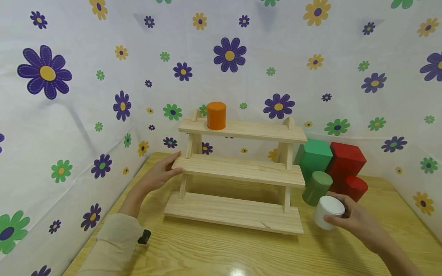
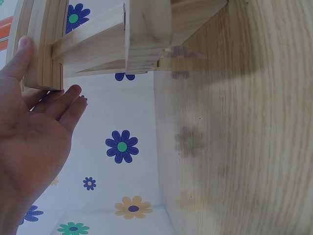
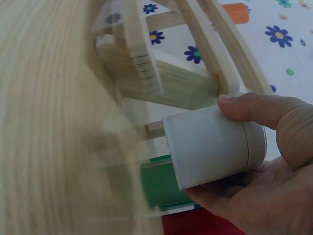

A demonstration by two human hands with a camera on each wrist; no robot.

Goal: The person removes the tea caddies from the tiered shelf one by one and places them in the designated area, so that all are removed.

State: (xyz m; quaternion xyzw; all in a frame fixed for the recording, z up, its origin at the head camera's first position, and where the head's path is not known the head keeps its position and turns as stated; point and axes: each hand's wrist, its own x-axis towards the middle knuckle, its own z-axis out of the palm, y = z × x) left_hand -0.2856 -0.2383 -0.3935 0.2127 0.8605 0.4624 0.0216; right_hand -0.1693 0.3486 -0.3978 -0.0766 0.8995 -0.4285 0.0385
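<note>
A three-tier wooden display shelf (image 1: 238, 168) stands on the table. At the left end of its middle board, my left hand (image 1: 160, 174) grips the wood, thumb on one side and fingers on the other, as the left wrist view (image 2: 36, 137) shows. To the right of the shelf, my right hand (image 1: 357, 218) holds a white lidded canister (image 1: 329, 212) between thumb and fingers. The canister looks tilted in the right wrist view (image 3: 210, 147), lying sideways across the frame. An orange canister (image 1: 216, 116) sits on the top board, left of its middle.
Behind the white canister stand a green canister (image 1: 317, 188) and a red canister (image 1: 355, 188). Farther back are a green box (image 1: 315, 153) and a red box (image 1: 347, 159), close to the flowered cloth (image 1: 248, 84) that hangs around the wooden table (image 1: 207, 249).
</note>
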